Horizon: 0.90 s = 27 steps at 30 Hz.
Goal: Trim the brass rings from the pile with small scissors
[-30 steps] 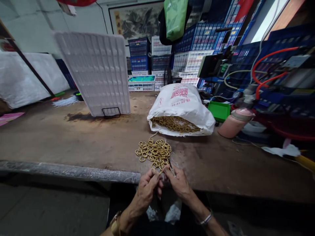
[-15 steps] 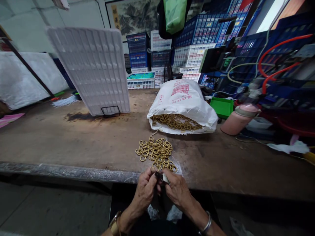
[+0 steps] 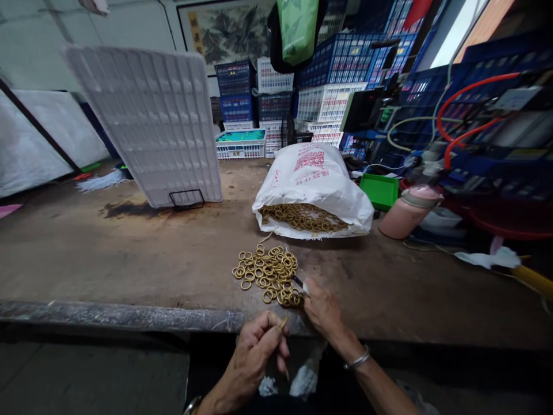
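Observation:
My left hand (image 3: 261, 343) is just off the table's front edge, its thumb and fingertips pinched on a brass-coloured ring (image 3: 283, 323) seen nearly edge-on. My right hand (image 3: 323, 308) rests at the right side of the ring pile, fingers closed round a small tool (image 3: 298, 281) with a dark narrow end and a white part. The tool's exact kind does not show. Several loose brass-coloured rings (image 3: 268, 268) lie heaped on the table, some close to my right fingertips. Behind the heap, a white sack (image 3: 309, 173) lies on its side, its mouth open on many similar rings.
The wooden table (image 3: 173, 259) has a worn front edge. A ribbed white panel (image 3: 151, 127) stands on a wire stand at left. To the right are a green tray (image 3: 380, 191), a pink bottle (image 3: 408, 212) and red hoses (image 3: 466, 101). Stacked crates (image 3: 332, 60) fill the back.
My hands have come apart. The right has moved forward to the pile with the tool; the left has stayed low and now shows a ring in its pinch. The view has shifted slightly.

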### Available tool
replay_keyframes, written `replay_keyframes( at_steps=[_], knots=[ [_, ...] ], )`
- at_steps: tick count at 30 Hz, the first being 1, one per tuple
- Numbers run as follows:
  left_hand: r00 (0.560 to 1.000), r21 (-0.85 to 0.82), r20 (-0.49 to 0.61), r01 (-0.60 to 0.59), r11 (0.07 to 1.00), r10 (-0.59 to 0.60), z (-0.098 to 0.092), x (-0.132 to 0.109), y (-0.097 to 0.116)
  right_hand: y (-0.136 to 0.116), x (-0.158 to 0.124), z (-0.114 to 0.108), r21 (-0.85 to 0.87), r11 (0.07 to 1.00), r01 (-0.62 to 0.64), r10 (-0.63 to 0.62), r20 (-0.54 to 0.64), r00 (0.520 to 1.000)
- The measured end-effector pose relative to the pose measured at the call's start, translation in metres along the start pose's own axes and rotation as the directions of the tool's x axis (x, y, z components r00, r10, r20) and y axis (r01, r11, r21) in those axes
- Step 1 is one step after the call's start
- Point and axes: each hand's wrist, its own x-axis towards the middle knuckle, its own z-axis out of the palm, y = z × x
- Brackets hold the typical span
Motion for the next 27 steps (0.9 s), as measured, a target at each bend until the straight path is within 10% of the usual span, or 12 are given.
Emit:
replay_keyframes(
  at_steps=[18, 27],
  knots=[
    [0.981, -0.565, 0.010, 0.166, 0.808, -0.194, -0.022, 0.011, -0.015, -0.008, 0.035, 0.020, -0.006, 0.988, 0.151, -0.152, -0.035, 0.988],
    [0.978, -0.453, -0.035, 0.169, 0.875, -0.207, -0.021, 0.025, -0.019, 0.007, 0.035, 0.018, 0.155, 0.987, 0.044, -0.030, -0.089, 0.996]
  ],
)
